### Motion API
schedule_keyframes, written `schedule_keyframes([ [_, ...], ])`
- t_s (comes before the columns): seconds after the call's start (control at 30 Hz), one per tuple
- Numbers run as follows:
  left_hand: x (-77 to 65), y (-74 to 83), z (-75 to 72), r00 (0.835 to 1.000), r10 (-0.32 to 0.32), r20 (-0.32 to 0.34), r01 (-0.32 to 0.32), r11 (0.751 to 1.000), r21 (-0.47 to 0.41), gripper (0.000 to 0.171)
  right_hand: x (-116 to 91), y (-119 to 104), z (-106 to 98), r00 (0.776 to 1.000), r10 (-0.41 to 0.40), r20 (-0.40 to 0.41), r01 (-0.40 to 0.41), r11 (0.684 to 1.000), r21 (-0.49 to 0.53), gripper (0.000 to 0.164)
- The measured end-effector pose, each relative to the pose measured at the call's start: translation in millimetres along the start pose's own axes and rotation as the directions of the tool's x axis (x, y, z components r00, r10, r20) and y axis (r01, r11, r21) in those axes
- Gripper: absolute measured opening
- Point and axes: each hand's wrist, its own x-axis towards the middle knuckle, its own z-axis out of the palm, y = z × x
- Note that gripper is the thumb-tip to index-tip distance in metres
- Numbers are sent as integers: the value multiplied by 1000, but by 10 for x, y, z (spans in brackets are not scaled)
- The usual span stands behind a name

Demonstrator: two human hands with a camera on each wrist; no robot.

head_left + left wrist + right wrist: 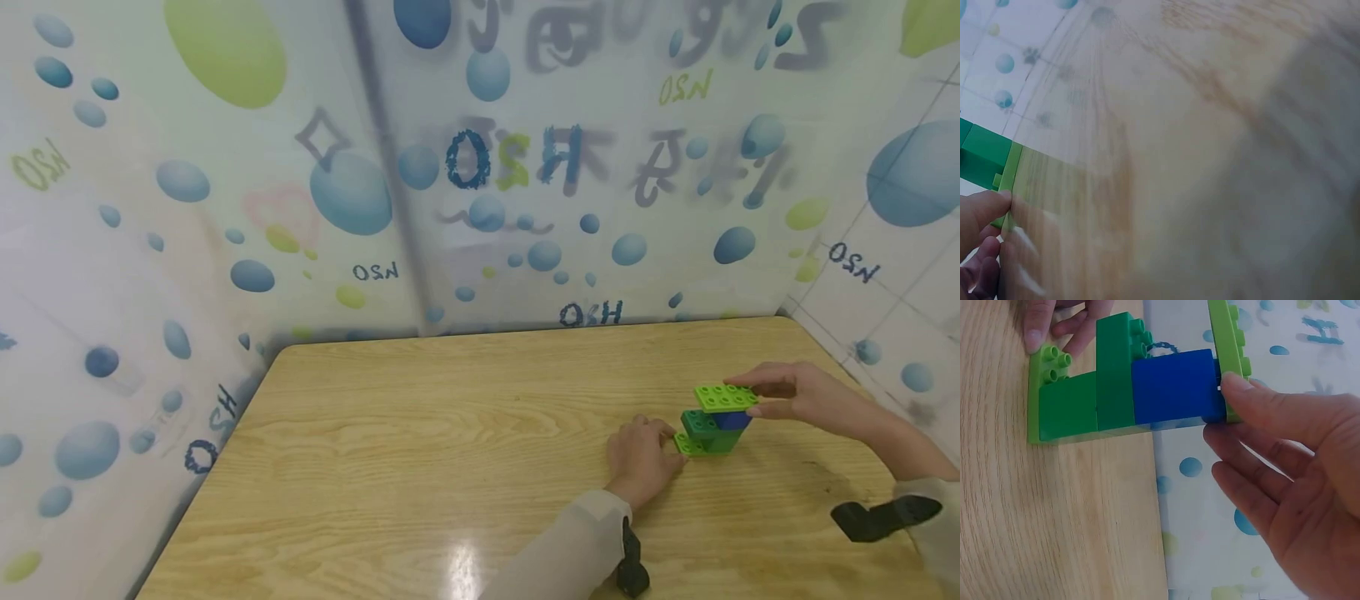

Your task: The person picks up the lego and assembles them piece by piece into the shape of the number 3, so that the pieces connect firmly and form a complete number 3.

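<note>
A small stack of toy building bricks stands on the table near its right side. At its foot lies a light green base plate [1034, 403], its free end pinched between thumb and finger of my left hand [643, 457]. Above it come a green brick [1069, 407], a longer green brick [1114, 375] jutting toward the left, and a blue brick [1172, 386]. My right hand [810, 400] pinches a light green eight-stud plate [723, 397] at the top by its right end. A thin strip of the blue brick's studs shows under that plate in the right wrist view.
The wood-grain table [420, 433] reaches back to a wall covering [517, 217] printed with blue and green drops. Dark straps [632, 562] hang at both sleeve cuffs. The table's right edge runs just beyond the stack.
</note>
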Motion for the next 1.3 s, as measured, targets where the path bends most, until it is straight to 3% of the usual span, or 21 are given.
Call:
schedule_keyframes([
  [0.4, 24, -11, 0, 1000, -12, -6, 12, 1000, -24, 28, 118, -83, -82, 991, 112, 75, -104, 990, -99, 44],
  [0.53, 34, -4, -6, 1000, -12, 10, 13, 1000, -25, 27, 102, -76, -94, 990, 112, 82, -107, 992, -71, 44],
  [0.77, 54, 12, -15, 998, -7, 56, 6, 1000, 17, 29, 33, 16, -51, 997, 40, 73, -43, 998, 51, 42],
  [0.87, 57, 13, -15, 997, -26, 68, 27, 1000, -11, 31, 15, 25, -35, 998, 32, 60, -36, 997, 74, 50],
  [0.97, 60, 5, -20, 996, -45, 76, 52, 994, -93, 33, -29, 41, -36, 999, 39, 31, -41, 996, 84, 56],
  [1.07, 66, -42, -36, 995, -59, 84, 80, 957, -279, 34, -102, 87, -37, 999, 49, -4, -48, 996, 79, 57],
  [1.2, 72, -118, -102, 998, -35, 51, 58, 829, -556, 32, -224, 171, 26, 993, 111, -30, -108, 991, 80, 56],
  [1.3, 67, -135, -161, 1000, 29, -1, -23, 769, -639, 29, -311, 256, 123, 984, 172, -37, -166, 978, 124, 56],
])
